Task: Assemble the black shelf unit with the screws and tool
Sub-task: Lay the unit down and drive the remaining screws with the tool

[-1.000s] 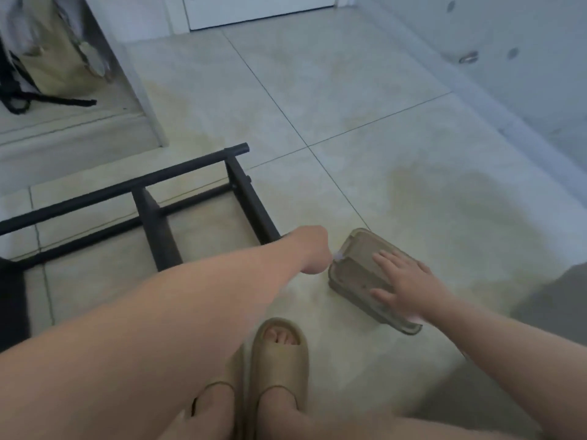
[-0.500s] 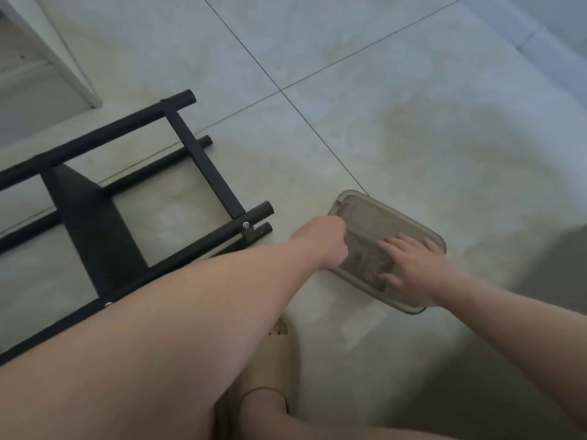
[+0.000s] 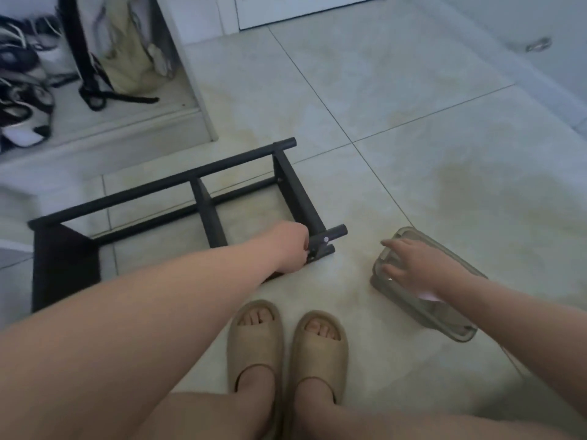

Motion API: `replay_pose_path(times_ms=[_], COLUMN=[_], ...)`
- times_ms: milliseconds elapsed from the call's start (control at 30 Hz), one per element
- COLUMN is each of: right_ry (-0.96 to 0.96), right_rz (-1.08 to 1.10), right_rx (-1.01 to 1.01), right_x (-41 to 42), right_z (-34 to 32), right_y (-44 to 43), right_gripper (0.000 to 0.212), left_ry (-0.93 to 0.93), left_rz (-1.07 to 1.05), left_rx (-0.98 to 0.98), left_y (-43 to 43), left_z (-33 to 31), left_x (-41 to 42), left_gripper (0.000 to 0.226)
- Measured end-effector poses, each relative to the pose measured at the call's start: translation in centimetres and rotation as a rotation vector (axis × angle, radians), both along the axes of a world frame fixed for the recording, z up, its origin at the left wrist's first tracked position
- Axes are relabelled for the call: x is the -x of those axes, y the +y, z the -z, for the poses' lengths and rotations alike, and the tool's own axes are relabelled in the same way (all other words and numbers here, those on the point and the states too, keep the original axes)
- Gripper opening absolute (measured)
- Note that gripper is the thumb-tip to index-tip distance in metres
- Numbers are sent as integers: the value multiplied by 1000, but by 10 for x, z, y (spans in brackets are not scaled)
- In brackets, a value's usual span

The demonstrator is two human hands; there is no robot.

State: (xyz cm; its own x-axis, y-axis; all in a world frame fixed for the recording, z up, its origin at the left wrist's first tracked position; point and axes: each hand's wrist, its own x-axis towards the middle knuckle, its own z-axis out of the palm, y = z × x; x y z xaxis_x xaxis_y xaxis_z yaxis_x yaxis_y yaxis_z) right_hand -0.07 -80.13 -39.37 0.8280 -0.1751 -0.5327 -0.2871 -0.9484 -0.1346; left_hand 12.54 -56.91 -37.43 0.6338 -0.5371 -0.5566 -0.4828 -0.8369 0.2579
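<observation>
Black metal shelf frame [image 3: 158, 184] is lying on the tiled floor [image 3: 413, 90], ahead of tan slippers [image 3: 254, 341]. The left hand [image 3: 290, 247] is grasping the frame's near corner rail, just beside a silver screw [image 3: 325, 239]. The right hand [image 3: 413, 265], fingers straight and spread, is resting on a translucent container [image 3: 444, 315] well apart from the frame.

floor [image 3: 413, 90]: pale tiles | door [image 3: 301, 7]: white | left step [image 3: 127, 128]: shoes [image 3: 22, 74], bag [image 3: 127, 52]
</observation>
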Motion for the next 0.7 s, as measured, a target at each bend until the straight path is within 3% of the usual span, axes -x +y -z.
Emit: replay_pose_path(times_ms=[233, 433, 633, 700], right_ry=[-74, -20, -2, 7], right_rz=[17, 107, 113, 115], right_rx=[-34, -111, -144, -140], right_x=[-70, -125, -140, -139], right_z=[-6, 17, 41, 46], right_y=[51, 78, 87, 85], right_gripper=[60, 65, 57, 55], left_ry=[-146, 91, 149, 233], left_rz=[-433, -822, -1149, -1196], left_rx=[-50, 113, 269, 247], left_y=[92, 132, 124, 123], left_z=[7, 41, 68, 73], left_x=[-36, -62, -81, -81], left_gripper=[53, 61, 72, 63])
